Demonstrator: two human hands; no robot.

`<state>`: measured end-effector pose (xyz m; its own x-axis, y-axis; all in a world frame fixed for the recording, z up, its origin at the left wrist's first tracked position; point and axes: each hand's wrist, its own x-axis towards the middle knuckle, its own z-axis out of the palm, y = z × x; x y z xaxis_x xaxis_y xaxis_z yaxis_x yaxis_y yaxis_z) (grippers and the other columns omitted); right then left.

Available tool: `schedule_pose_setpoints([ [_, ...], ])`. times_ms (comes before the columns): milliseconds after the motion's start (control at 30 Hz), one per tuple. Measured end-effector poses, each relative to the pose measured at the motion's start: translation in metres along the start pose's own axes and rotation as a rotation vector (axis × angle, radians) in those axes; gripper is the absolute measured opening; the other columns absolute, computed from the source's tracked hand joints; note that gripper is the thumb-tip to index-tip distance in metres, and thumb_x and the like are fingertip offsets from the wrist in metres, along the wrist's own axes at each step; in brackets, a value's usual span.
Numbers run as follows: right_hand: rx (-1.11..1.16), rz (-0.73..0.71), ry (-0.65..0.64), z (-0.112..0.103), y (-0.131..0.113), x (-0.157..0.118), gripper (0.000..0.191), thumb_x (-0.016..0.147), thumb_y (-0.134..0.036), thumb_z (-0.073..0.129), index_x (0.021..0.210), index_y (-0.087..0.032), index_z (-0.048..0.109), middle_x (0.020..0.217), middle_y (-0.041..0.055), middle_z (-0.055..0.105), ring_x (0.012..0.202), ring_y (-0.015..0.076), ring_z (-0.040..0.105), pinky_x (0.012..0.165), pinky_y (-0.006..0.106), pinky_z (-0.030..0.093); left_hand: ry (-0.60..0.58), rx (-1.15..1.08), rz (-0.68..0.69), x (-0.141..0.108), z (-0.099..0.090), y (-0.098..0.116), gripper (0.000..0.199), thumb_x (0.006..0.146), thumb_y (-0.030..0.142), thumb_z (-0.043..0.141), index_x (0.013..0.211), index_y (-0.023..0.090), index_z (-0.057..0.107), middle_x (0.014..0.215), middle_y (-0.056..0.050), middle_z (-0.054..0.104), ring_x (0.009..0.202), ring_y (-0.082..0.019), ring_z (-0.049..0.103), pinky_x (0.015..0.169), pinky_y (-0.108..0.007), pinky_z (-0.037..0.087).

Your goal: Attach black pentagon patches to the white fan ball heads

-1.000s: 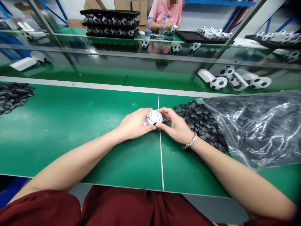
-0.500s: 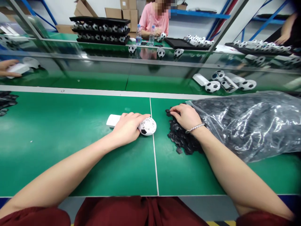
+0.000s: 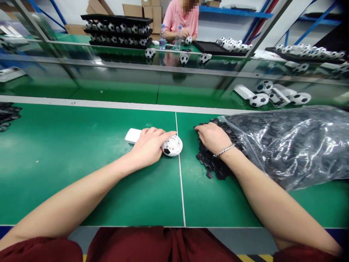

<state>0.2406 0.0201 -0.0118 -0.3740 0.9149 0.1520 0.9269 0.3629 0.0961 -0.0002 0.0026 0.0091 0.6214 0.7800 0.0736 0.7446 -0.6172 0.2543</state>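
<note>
A white piece with a flat handle and a round football-patterned head (image 3: 173, 146) lies on the green table (image 3: 68, 160), my left hand (image 3: 149, 146) wrapped over its middle. One black patch shows on the lower left of the head; the rest of its pattern is white and open. My right hand (image 3: 214, 137) is over the left side of a pile of small black pieces (image 3: 215, 166), thumb and fingertips pinched together at the pile's upper left edge. A small dark piece seems to be at those fingertips.
A clear plastic bag (image 3: 297, 145) of black pieces lies right of the pile. More black pieces (image 3: 8, 115) are at the far left. Beyond the table's raised edge (image 3: 109, 104), football-patterned pieces (image 3: 259, 99) rest on a moving-looking green surface. A person in pink (image 3: 181, 22) works opposite.
My right hand's fingertips have shifted slightly left and down at the pile's edge. My left hand still holds the white piece. Parts beyond the edge have moved right, and the hand at far left is gone.
</note>
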Motion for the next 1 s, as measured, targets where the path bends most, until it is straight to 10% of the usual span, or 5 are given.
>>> schedule_pose_setpoints([
  [333, 1.013, -0.050, 0.026, -0.024, -0.034, -0.015, 0.009, 0.078, -0.027, 0.058, 0.079, -0.020, 0.063, 0.082, 0.0022, 0.065, 0.077, 0.0160, 0.059, 0.073, 0.030, 0.048, -0.047, -0.088, 0.006, -0.001, -0.003, -0.003, 0.071, 0.066, 0.035, 0.062, 0.130, 0.026, 0.035, 0.115, -0.007, 0.052, 0.112, -0.029, 0.039, 0.103, -0.055, 0.012],
  [800, 1.060, -0.058, 0.061, -0.016, -0.055, -0.015, 0.012, 0.074, -0.029, 0.063, 0.070, -0.019, 0.057, 0.071, 0.0004, 0.055, 0.063, 0.0126, 0.052, 0.061, 0.028, 0.045, 0.044, -0.107, -0.075, 0.001, 0.001, 0.005, 0.064, 0.069, 0.061, 0.052, 0.120, 0.022, 0.048, 0.111, -0.007, 0.057, 0.111, -0.028, 0.043, 0.104, -0.055, 0.012],
  [1000, 1.067, -0.037, 0.058, -0.008, -0.051, -0.013, 0.030, 0.070, -0.034, 0.066, 0.094, -0.022, 0.052, 0.109, 0.0083, 0.055, 0.102, 0.0225, 0.051, 0.071, 0.034, 0.049, 0.077, -0.118, -0.074, 0.001, 0.001, 0.007, 0.059, 0.069, 0.055, 0.054, 0.117, 0.021, 0.050, 0.107, -0.006, 0.060, 0.106, -0.026, 0.046, 0.103, -0.052, 0.017],
])
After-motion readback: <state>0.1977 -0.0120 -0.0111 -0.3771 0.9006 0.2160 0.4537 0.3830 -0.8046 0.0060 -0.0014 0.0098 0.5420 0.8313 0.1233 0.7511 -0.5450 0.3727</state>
